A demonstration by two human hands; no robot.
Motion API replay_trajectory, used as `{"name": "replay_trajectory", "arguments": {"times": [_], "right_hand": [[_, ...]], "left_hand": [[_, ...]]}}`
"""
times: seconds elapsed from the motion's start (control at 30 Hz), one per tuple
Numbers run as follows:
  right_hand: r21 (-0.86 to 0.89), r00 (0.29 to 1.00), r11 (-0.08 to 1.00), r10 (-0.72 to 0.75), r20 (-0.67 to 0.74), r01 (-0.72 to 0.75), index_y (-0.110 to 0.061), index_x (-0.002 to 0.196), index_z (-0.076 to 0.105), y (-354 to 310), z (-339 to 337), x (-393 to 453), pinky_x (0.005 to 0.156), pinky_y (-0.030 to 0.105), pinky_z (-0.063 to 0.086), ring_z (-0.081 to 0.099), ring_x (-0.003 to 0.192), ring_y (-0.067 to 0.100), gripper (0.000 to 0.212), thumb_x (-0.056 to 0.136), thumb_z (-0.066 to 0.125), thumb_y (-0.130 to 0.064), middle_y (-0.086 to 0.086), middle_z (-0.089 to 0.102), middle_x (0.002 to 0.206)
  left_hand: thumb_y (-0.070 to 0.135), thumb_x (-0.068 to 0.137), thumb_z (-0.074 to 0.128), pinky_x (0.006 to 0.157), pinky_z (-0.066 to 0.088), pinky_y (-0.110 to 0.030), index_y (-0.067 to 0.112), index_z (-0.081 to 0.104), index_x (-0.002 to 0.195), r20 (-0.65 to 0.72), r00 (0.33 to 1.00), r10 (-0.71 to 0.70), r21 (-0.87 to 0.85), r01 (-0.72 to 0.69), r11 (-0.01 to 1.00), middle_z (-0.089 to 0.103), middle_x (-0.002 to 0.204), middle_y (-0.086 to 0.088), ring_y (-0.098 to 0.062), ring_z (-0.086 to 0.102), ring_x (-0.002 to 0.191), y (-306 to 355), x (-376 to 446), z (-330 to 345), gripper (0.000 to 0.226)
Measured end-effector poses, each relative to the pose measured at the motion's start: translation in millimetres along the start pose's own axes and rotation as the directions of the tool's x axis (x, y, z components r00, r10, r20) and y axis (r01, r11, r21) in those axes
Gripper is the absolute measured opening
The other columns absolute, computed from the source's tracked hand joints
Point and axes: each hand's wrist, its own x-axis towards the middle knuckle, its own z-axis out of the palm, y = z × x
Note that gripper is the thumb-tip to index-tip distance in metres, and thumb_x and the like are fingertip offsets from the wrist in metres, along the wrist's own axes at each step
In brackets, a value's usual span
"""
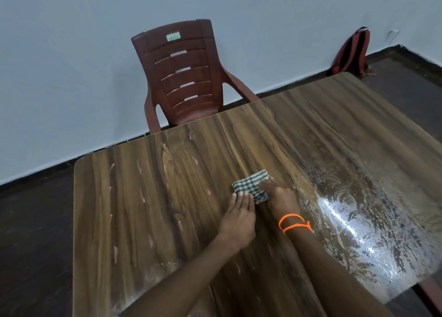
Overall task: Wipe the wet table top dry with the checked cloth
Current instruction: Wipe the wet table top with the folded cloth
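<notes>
A small folded green-and-white checked cloth [249, 183] lies flat near the middle of the wooden table top [148, 216]. My left hand [239, 215] rests flat with its fingertips on the cloth's near left edge. My right hand [279, 197], with orange bead bands on the wrist, presses on the cloth's right side, fingers spread over it. To the right of the hands the table surface shines with streaky wet smears [358, 221]. The left half of the table looks dull, with a few faint pink marks.
A dark red plastic chair [184, 77] stands at the table's far edge against the pale wall. A red and black backpack [351, 52] leans on the wall at the back right. Dark floor surrounds the table.
</notes>
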Motion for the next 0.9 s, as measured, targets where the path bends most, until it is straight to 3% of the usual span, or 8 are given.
{"name": "replay_trajectory", "arguments": {"times": [0.17,0.33,0.43,0.57,0.73,0.9], "right_hand": [[-0.006,1.000,1.000,0.018,-0.001,-0.018,-0.024,0.107,0.071,-32.2,7.7,-0.2,0.082,0.040,0.054,0.055,0.120,0.022,0.038,0.075,0.065,-0.004,-0.003,0.064,0.123],[0.026,0.995,0.999,-0.045,0.093,0.042,-0.020,0.112,0.069,-31.9,9.7,-46.2,0.087,0.042,0.053,0.050,0.126,0.024,0.054,0.061,0.074,-0.002,-0.001,0.062,0.127],[0.107,0.997,0.992,-0.072,0.034,0.068,-0.020,0.110,0.070,-13.6,5.6,-80.0,0.092,0.043,0.051,0.051,0.125,0.024,0.044,0.071,0.065,0.000,0.000,0.064,0.124],[0.085,0.999,0.996,-0.016,-0.040,0.020,-0.022,0.109,0.071,11.0,-8.0,-101.3,0.100,0.036,0.046,0.049,0.126,0.013,0.054,0.071,0.061,0.015,-0.005,0.064,0.122],[0.097,0.989,0.995,0.050,-0.136,-0.037,-0.019,0.106,0.073,6.2,-9.8,-85.2,0.097,0.036,0.048,0.054,0.122,0.016,0.046,0.072,0.063,0.010,-0.001,0.067,0.118],[0.016,0.995,0.999,0.052,-0.081,-0.051,-0.019,0.111,0.070,-17.0,4.0,-86.2,0.092,0.036,0.051,0.051,0.124,0.020,0.044,0.074,0.064,0.003,-0.001,0.064,0.124]], "left_hand": [[0.019,0.085,0.049,0.123,0.001,-0.047,-0.003,0.014,0.154,0.020,0.999,-0.026,0.016,0.025,1.000,0.019,0.162,-0.022,-0.033,0.011,0.151,-22.0,-0.8,0.8,0.081],[0.018,0.082,0.052,0.123,-0.002,-0.045,-0.001,0.015,0.155,0.032,0.999,-0.021,-0.054,0.022,0.998,0.018,0.162,-0.018,-0.029,0.009,0.152,-15.2,-37.4,10.0,0.084],[0.021,0.083,0.054,0.123,0.000,-0.047,-0.001,0.013,0.155,0.048,0.998,0.036,-0.058,-0.033,0.998,0.015,0.163,-0.018,-0.030,0.007,0.152,8.3,-64.5,13.2,0.086],[0.020,0.084,0.055,0.123,0.001,-0.047,-0.002,0.014,0.155,0.057,0.997,0.052,-0.076,-0.048,0.996,0.016,0.163,-0.021,-0.031,0.007,0.152,46.4,-74.0,21.7,0.084],[0.021,0.093,0.045,0.124,0.003,-0.047,-0.001,0.014,0.155,0.017,1.000,0.011,-0.021,-0.011,1.000,0.017,0.162,-0.021,-0.031,0.011,0.152,45.0,-51.8,14.2,0.073],[0.023,0.090,0.047,0.123,0.002,-0.047,-0.001,0.012,0.155,0.033,0.999,-0.030,0.007,0.030,1.000,0.015,0.163,-0.020,-0.030,0.008,0.152,31.1,-58.0,12.4,0.078]]}}
